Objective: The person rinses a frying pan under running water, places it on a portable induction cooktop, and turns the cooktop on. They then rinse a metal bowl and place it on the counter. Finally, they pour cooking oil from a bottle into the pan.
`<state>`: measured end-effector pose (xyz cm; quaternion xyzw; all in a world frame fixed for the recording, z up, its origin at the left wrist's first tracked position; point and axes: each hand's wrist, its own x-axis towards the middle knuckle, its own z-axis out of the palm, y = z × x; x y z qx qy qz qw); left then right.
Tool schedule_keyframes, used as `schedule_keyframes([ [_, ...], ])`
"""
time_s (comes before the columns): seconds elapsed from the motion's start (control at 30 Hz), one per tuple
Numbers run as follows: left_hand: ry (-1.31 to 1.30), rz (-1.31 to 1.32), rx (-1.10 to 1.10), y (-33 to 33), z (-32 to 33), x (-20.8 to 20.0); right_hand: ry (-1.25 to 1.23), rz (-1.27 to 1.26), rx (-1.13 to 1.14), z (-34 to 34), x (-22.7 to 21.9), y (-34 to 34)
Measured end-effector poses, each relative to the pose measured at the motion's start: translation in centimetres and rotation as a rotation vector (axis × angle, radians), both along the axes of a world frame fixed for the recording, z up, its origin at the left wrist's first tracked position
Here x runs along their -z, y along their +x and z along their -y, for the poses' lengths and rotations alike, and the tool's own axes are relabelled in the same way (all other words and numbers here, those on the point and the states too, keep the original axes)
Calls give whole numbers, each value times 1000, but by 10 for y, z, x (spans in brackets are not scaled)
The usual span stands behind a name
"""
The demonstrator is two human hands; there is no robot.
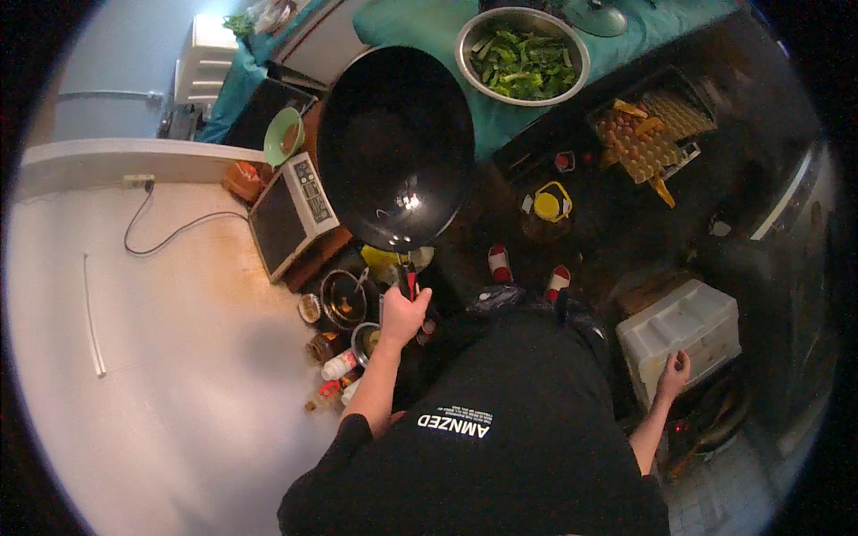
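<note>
My left hand [404, 313] grips the red-and-black handle [410, 282] of a large black wok [393, 147] and holds it out over the floor in front of me. The wok looks empty, with a small wet gleam near its bottom. My right hand [675, 371] hangs at my side with its fingers curled, against the near edge of a white foam box [684, 326]. I see nothing in that hand.
A steel bowl of green leaves [523, 58] sits on a teal cloth. An egg tray [648, 134] and a yellow-capped oil jug [550, 205] stand on the dark floor. A flat cooker [290, 210], a green bowl [284, 134] and several jars and bottles [340, 339] crowd the white counter's edge.
</note>
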<state>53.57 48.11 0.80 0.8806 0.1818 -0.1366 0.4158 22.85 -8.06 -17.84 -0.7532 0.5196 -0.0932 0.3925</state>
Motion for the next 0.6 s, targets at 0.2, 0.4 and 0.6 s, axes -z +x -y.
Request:
schedule_keyframes([
  [0.2, 109, 161, 77, 3, -20, -20, 137, -41, -98, -42, -13, 54],
  [0.4, 257, 164, 2, 6, -26, -21, 205, -20, -203, -50, 4, 58],
  [0.6, 541, 259, 12, 11, -51, -28, 144, -74, -254, -55, 17, 46],
])
